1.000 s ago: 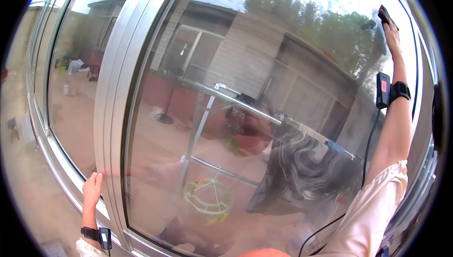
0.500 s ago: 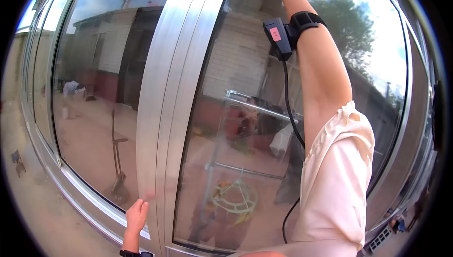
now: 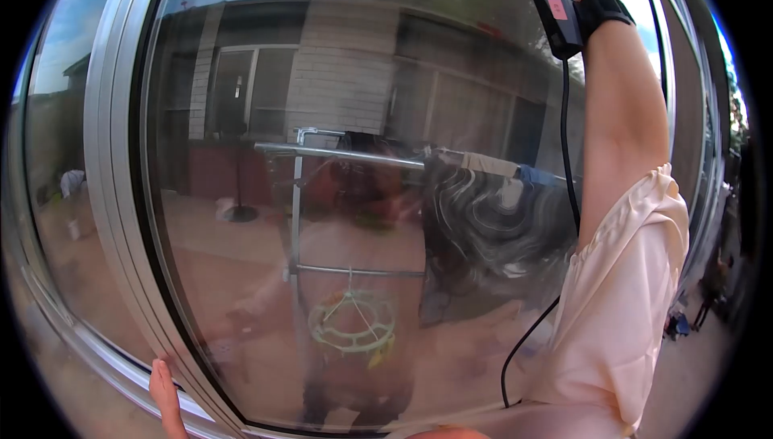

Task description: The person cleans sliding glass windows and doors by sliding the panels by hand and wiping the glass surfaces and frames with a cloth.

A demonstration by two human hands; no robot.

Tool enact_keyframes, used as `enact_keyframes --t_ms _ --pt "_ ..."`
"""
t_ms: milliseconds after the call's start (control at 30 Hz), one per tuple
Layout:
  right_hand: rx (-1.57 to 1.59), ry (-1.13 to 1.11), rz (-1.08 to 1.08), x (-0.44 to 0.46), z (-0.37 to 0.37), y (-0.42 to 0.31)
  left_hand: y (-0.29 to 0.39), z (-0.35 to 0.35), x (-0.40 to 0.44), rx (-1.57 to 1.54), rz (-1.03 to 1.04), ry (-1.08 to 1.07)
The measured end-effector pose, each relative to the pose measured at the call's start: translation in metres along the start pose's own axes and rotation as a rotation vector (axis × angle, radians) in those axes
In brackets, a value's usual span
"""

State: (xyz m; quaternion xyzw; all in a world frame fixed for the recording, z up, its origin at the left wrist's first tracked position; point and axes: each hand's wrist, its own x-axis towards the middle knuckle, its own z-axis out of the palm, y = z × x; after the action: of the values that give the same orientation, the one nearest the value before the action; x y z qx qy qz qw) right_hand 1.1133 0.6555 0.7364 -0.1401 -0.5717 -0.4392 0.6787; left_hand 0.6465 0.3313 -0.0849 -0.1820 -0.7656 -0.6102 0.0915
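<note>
My left hand [image 3: 164,384] is at the lower left, its fingers straight and resting by the lower part of the silver metal window frame [image 3: 121,173]. It appears to hold nothing. My right arm reaches up across the large glass pane [image 3: 250,294], and the right hand lies beyond the top edge of the view. On that forearm a black strap [image 3: 604,10] carries a small dark box [image 3: 557,20] with a pink label. A black cable [image 3: 568,141] runs down from the box along the light pink sleeve [image 3: 620,294].
Through or mirrored in the glass show a metal drying rack [image 3: 346,155], a dark swirl-patterned cloth [image 3: 499,229] and a pale green round hanger [image 3: 352,322]. A brick building is reflected behind them. More window framing runs along the right side, with objects on the ground beyond.
The view has swung right, so the metal frame now sits farther left and the glass pane fills the middle. My right hand has passed out of view at the top.
</note>
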Motion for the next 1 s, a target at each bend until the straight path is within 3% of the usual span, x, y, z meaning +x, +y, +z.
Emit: enact_keyframes --t_ms 67,200,400,433,467,533,567,633,667,733,833,933,1000 --pt "-0.04 -0.028 0.054 -0.018 -0.024 0.069 -0.024 0.007 0.005 -0.032 0.037 0.068" --pt "-0.069 -0.088 0.154 -0.042 -0.062 0.191 -0.027 0.008 0.007 -0.106 -0.112 0.089" --pt "0.127 -0.202 0.46 -0.067 -0.113 0.316 -0.031 0.005 0.013 -0.133 -0.199 0.03" --pt "-0.011 -0.2 0.346 -0.067 -0.114 0.362 -0.028 0.002 0.014 -0.104 -0.253 -0.012" --pt "0.044 -0.145 0.023 -0.07 -0.111 0.412 -0.029 0.007 0.013 -0.155 -0.252 0.052" --pt "-0.162 -0.21 0.097 -0.057 -0.118 0.429 -0.033 0.006 0.014 -0.124 -0.223 0.047" --pt "-0.169 -0.287 0.232 -0.054 -0.123 0.408 -0.018 0.006 0.009 -0.105 -0.222 0.031" --pt "-0.335 -0.174 0.427 -0.061 -0.125 0.393 0.014 0.003 -0.003 -0.064 -0.232 0.002" --pt "-0.174 -0.274 0.588 -0.059 -0.128 0.404 0.024 0.0 -0.008 -0.036 -0.233 -0.022" --pt "-0.181 -0.232 0.582 -0.074 -0.121 0.388 0.029 0.003 -0.013 -0.041 -0.108 0.064" --pt "-0.226 -0.153 0.506 -0.078 -0.103 0.327 0.048 -0.009 -0.014 -0.002 -0.026 -0.054" --pt "-0.242 -0.111 0.386 -0.067 -0.054 0.236 0.056 -0.019 -0.011 0.085 -0.007 -0.183" --pt "-0.249 -0.09 0.281 -0.054 -0.016 0.149 0.031 -0.019 -0.002 0.108 0.113 -0.197"
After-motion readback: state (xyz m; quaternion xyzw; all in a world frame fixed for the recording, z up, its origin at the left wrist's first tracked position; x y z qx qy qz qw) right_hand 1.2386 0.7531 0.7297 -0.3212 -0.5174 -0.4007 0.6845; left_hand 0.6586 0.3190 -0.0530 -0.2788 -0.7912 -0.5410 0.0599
